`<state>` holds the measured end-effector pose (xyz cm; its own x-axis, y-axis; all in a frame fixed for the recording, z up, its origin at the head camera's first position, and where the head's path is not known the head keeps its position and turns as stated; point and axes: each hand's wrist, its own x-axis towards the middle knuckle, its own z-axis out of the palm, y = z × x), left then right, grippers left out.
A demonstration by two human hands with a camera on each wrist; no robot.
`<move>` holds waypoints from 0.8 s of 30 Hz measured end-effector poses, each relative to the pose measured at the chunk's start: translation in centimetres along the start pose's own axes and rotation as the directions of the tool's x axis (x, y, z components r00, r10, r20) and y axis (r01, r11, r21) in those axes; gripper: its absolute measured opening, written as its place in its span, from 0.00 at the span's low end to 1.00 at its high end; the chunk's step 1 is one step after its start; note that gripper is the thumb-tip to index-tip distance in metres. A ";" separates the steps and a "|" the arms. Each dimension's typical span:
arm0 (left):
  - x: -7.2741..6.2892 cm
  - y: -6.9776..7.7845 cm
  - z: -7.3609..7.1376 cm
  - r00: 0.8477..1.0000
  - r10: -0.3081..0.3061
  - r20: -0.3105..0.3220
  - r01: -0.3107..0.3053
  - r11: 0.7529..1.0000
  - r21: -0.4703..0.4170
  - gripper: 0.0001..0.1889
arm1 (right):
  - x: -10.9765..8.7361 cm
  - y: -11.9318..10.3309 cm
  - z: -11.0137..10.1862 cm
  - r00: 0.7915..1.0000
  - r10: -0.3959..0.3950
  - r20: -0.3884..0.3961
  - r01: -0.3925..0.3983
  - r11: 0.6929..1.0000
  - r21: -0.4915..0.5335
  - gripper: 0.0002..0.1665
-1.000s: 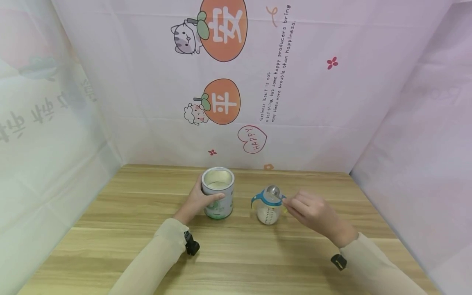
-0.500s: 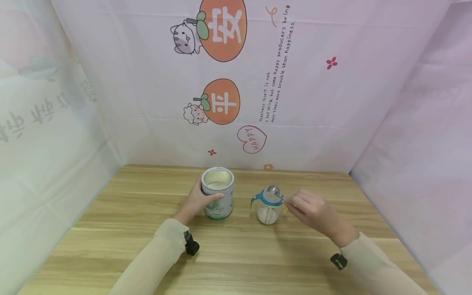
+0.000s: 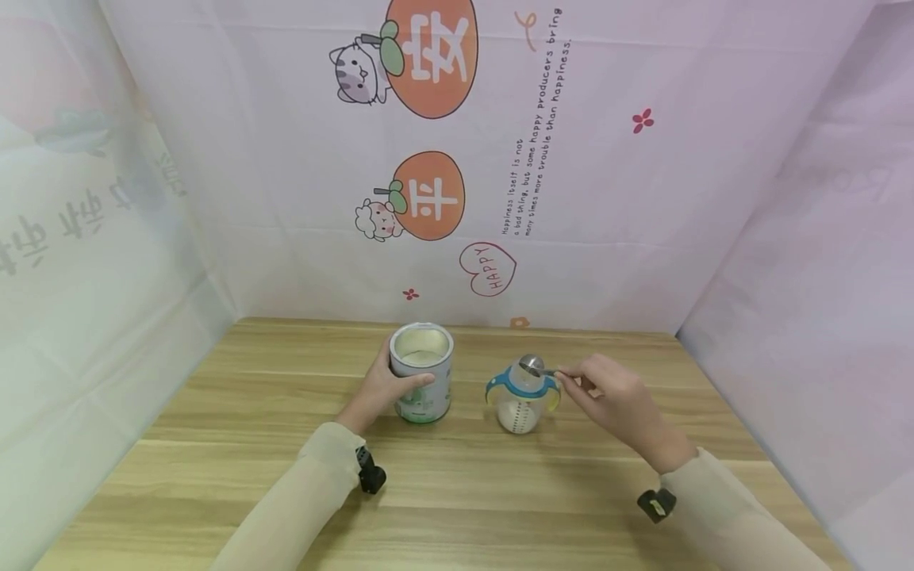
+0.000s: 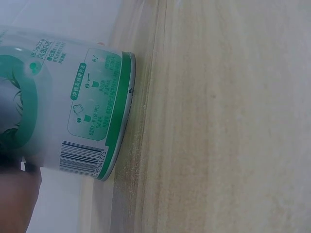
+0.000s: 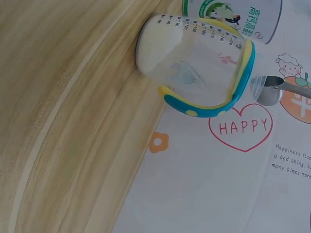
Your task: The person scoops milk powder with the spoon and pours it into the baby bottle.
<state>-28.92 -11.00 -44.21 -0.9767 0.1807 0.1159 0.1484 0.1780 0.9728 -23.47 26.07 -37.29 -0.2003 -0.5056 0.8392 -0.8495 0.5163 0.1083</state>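
My left hand (image 3: 382,391) holds a white-and-green milk powder can (image 3: 428,403), its thumb across the front and its other fingers mostly hidden behind. The can stands upright, open at the top, with pale powder inside. To its right stands a baby bottle (image 3: 519,414) with blue-and-yellow handles and white powder at the bottom. My right hand (image 3: 617,400) pinches the thin handle of a metal measuring spoon (image 3: 531,364). Its deep bowl (image 5: 268,94) is at the bottle's open mouth; whether they touch I cannot tell. In the left wrist view, the can's (image 4: 82,107) base meets the table.
Wood-grain table (image 3: 457,492) lies beneath everything. A printed pink-white cloth (image 3: 607,198) hangs behind it, with more cloth at both sides. Black bands (image 3: 370,472) sit on both wrists.
The spoon's bowl has turned at the bottle mouth, so its rim now shows. My right hand has rolled and lifted slightly. The left hand, can and bottle stay put.
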 end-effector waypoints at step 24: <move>-0.1 0.1 0.0 1.000 -0.011 -0.009 0.011 1.000 0.015 0.56 | -0.1 0.1 -0.6 0.847 0.531 0.031 -0.529 0.833 0.161 0.07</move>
<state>-28.78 -10.97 -44.14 -0.9796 0.1698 0.1071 0.1400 0.1949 0.9708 -23.24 26.56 -37.06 -0.6358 -0.1752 0.7517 -0.6809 0.5861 -0.4392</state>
